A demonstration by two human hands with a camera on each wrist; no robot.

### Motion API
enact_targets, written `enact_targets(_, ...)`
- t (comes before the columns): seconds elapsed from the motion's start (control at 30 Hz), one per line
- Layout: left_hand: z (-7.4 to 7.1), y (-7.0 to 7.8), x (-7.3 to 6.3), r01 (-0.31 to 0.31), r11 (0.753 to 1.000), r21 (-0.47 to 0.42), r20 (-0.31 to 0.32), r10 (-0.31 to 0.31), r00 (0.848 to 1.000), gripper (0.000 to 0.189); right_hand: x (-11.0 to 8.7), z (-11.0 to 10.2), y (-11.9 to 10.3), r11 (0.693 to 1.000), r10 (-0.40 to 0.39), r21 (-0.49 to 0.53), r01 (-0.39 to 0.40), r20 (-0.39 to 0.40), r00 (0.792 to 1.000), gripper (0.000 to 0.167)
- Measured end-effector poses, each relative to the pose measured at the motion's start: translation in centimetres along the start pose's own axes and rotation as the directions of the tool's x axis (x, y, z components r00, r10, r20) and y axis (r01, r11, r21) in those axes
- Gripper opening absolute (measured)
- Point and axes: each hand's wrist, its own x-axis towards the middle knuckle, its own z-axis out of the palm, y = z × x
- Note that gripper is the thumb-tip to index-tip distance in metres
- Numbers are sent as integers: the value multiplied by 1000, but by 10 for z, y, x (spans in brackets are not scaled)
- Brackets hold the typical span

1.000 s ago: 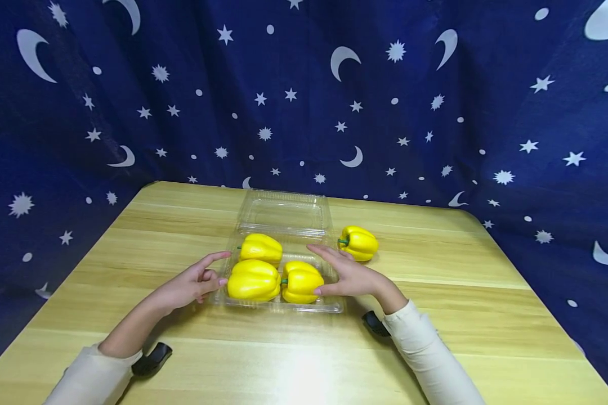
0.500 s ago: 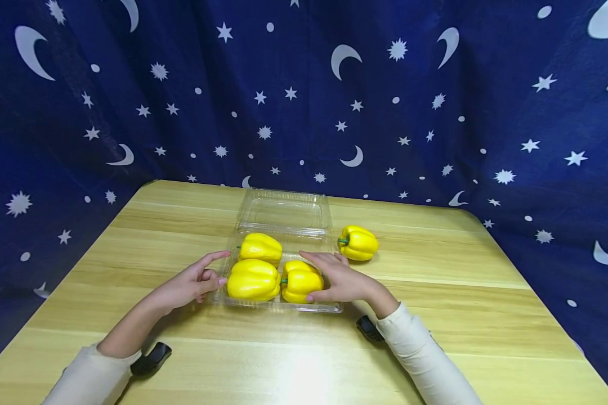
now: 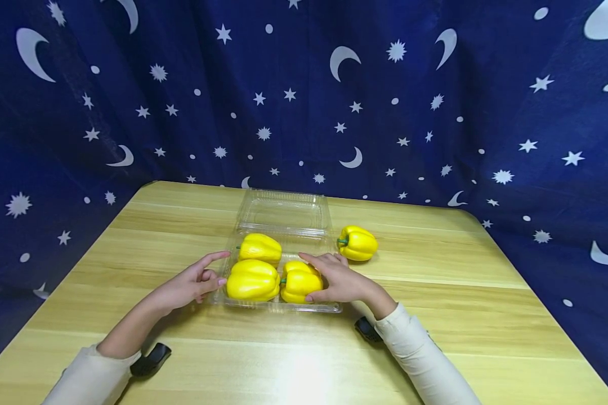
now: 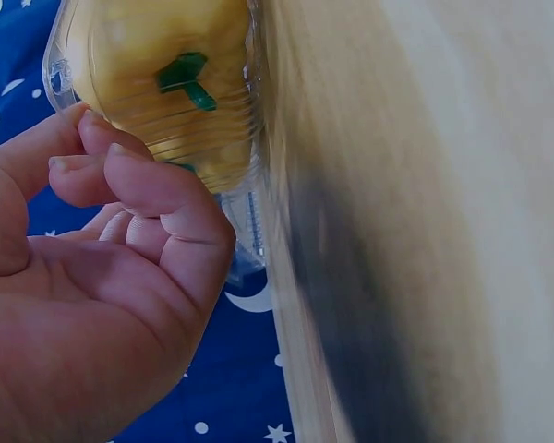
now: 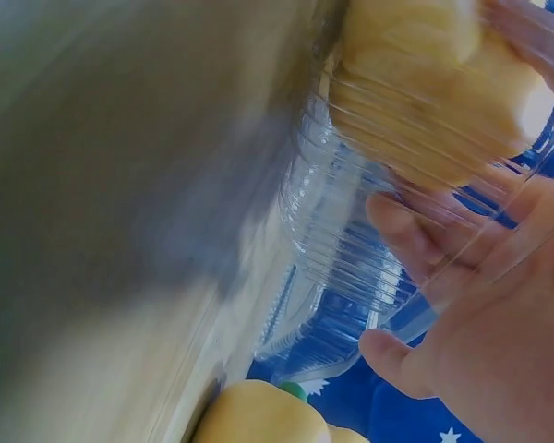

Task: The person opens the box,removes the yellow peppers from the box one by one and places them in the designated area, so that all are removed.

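A clear plastic clamshell container (image 3: 284, 305) lies on the table with its lid folded back. Three yellow bell peppers are in it: one at the back left (image 3: 260, 248), one at the front left (image 3: 253, 280) and one at the front right (image 3: 300, 282). My right hand (image 3: 342, 278) grips the front-right pepper from its right side, thumb in front and fingers behind. My left hand (image 3: 195, 281) touches the container's left side with index finger and thumb spread; its other fingers are curled in. Through the plastic, the left wrist view shows a pepper's green stem (image 4: 186, 78).
Another yellow bell pepper (image 3: 358, 243) lies on the table right of the container, behind my right hand. The open lid (image 3: 285, 212) rests flat toward the table's far edge. A dark blue curtain (image 3: 304, 112) with moons and stars hangs behind the wooden table (image 3: 436, 270).
My right hand has moved slightly left, onto the front-right bell pepper, and its fingers have closed round it. The left hand has stayed against the container's side.
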Motion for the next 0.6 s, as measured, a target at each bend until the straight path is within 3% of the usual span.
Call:
enact_targets(0.27,0,0,0,4,1000,-10,0,-4,1000,66,1,-1,1,998,-17,56,21,-72,997,82)
enact_targets(0.6,2,1,-1,4,1000,2,-5,-4,1000,65,1,-2,1,991,18,135,1,-145,989,71)
